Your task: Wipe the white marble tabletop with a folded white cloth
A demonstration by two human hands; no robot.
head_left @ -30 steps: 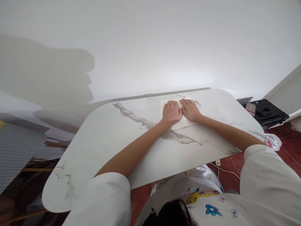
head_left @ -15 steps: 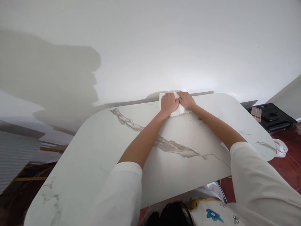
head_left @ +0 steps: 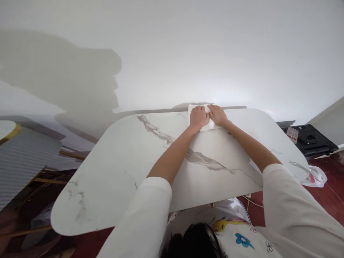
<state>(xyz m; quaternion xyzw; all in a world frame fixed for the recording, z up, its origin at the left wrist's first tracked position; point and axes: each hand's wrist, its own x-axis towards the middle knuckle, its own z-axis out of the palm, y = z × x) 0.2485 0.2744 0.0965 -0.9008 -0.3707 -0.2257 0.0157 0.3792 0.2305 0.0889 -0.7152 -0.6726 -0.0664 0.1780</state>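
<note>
A white cloth (head_left: 206, 127) with a wavy edge lies flat at the far edge of a white marble-patterned table (head_left: 113, 157), close to the wall. My left hand (head_left: 199, 117) presses on the cloth from above, its fingers bent over it. Right beside it, thumbs nearly touching, my right hand (head_left: 217, 114) rests on the cloth's right part with fingers bent and held together. Both arms reach straight out across the tabletop. Part of the cloth is hidden beneath the hands.
A white wall (head_left: 172, 53) stands behind the table. On the right are a black case (head_left: 311, 138) and a clear plastic bag (head_left: 319, 176) near the red floor (head_left: 333, 182). A grey ridged panel (head_left: 29, 161) stands left. White cables (head_left: 252, 202) show below the near edge.
The view has shifted, showing more of the table's rounded left end and the ridged panel. Both hands remain on the cloth at the far edge, in nearly the same place.
</note>
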